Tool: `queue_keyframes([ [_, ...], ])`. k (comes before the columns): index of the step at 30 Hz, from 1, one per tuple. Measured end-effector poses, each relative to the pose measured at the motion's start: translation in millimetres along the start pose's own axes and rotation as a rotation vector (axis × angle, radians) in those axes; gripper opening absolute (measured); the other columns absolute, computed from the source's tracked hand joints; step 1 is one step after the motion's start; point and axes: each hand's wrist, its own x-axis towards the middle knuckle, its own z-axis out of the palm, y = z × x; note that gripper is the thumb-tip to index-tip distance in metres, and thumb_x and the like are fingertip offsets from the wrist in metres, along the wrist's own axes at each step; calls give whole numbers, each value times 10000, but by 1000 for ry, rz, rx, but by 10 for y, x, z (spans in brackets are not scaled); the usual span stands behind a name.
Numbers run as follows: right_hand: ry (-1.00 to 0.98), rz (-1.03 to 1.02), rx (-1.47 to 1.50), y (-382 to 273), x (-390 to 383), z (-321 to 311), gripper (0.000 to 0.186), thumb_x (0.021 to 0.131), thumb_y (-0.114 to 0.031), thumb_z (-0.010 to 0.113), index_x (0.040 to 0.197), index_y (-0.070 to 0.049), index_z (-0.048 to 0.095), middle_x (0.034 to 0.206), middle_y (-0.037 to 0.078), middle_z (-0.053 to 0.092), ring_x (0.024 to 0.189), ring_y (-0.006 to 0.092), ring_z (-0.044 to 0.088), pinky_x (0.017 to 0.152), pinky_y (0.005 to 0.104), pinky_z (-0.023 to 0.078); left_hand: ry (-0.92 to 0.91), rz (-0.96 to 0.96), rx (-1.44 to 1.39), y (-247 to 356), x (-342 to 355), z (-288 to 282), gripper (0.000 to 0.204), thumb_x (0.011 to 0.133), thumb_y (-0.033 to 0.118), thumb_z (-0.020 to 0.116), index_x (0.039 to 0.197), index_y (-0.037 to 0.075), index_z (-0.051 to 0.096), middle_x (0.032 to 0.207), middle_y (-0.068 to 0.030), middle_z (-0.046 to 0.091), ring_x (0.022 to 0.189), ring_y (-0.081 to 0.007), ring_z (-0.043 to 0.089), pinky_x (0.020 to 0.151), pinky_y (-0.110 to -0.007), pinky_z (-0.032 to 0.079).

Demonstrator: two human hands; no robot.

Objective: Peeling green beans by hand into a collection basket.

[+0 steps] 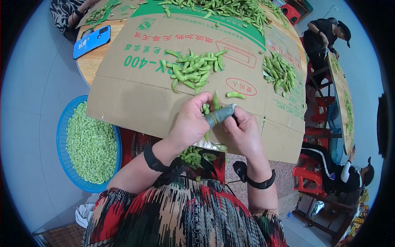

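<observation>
At your far left, a blue plastic basin with a slotted, ribbed wall stands low beside the counter, filled with small, smooth, pale green shelled beans. Above it, a co-worker's black-and-white patterned sleeve shows at the counter's edge, and a flat, glossy blue phone with rounded corners lies on the bare, grained wood. Next comes your creased brown cardboard sheet, printed in green and red, covering most of the counter. Near its middle sits a loose heap of plump, curved, bumpy green pods.

Just below that heap, your left hand has its grip closed on a slim green pod, which stands nearly upright from the fingertips. More pods lie beneath your hands, over your lap. Between the hands runs a smooth, grey-green tubular sleeve ringed by a thin yellow band; you cannot tell which finger it covers. At the far edge of the cardboard, a larger heap is spread thick. One loose pod lies flat, just beyond your right hand. That hand's fingers curl beside the sleeve's end, but whether its grip is closed on anything you cannot tell.

Further right, a compact pile of pods rests on the cardboard. At the far right, red plastic stools and two co-workers in dark clothes flank a second wooden counter scattered with pods.
</observation>
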Motion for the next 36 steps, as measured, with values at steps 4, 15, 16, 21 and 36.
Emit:
queue_keyframes([
  [4, 101, 50, -8, -74, 17, 9, 170, 912, -136, 501, 771, -54, 549, 617, -46, 492, 528, 25, 408, 471, 189, 334, 134, -69, -61, 18, -14, 39, 229, 830, 4, 576, 1059, 6, 566, 885, 2, 592, 725, -37, 527, 629, -154, 425],
  [15, 110, 129, 266, -247, 90, -225, 183, 904, -192, 546, 949, -27, 611, 620, -75, 457, 545, 12, 387, 479, 182, 315, 13, -134, -49, 180, -11, -31, 357, 842, 60, 592, 1182, 6, 495, 821, 22, 571, 652, -37, 489, 559, -167, 361],
  [16, 80, 95, 158, -240, 88, -177, 159, 892, -168, 563, 944, -26, 610, 629, -78, 465, 555, 7, 390, 482, 177, 317, -11, -27, 137, 158, -6, -39, 389, 833, 62, 598, 1198, 7, 475, 804, 17, 572, 651, -53, 501, 568, -181, 374],
  [21, 51, 115, 274, -157, 64, -97, 79, 872, -102, 577, 840, -31, 570, 618, -72, 466, 506, -1, 381, 433, 169, 309, -44, 100, 503, 306, 15, -103, 415, 775, 52, 639, 1166, 53, 498, 704, -73, 585, 644, -189, 585, 620, -279, 450],
  [36, 7, 282, 858, -229, -1, -39, 73, 884, -90, 547, 824, -54, 527, 556, -75, 383, 418, 6, 298, 372, 164, 222, -227, -227, -235, 276, 32, -240, 203, 848, 175, 630, 955, 41, 522, 767, 2, 580, 723, -74, 557, 619, -220, 439],
])
